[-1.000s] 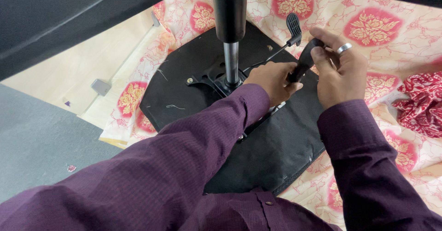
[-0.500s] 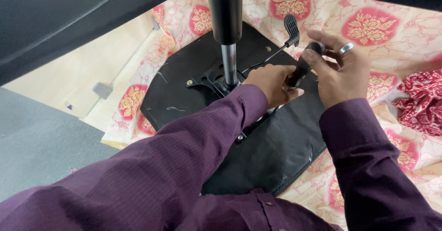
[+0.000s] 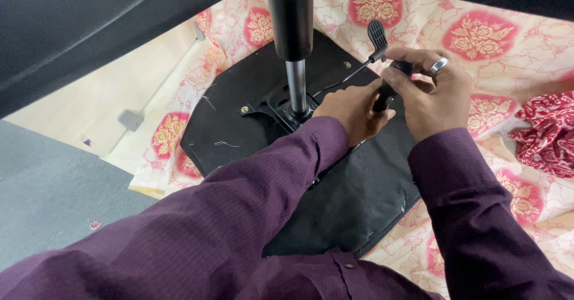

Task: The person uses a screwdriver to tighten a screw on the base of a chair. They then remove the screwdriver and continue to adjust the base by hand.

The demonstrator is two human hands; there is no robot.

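Lever: black lever (image 3: 372,50) with flat paddle tip points to 1 o'clock, long axis 7-to-1, over the upturned seat base (image 3: 335,210).
Right hand (image 3: 427,94): closed around a black handle (image 3: 387,94).
Left hand (image 3: 354,110): touching handle's lower end; grip cannot be told.
Hidden: handle mostly covered by fingers; gas cylinder (image 3: 290,19) cut off at top.

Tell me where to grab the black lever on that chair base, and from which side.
Take the lever by its flat ribbed paddle, probably from above and the far side. The paddle stands clear at the end of a thin rod over the seat underside, while the right hand and left hand crowd the near side and the gas cylinder stands to one side.
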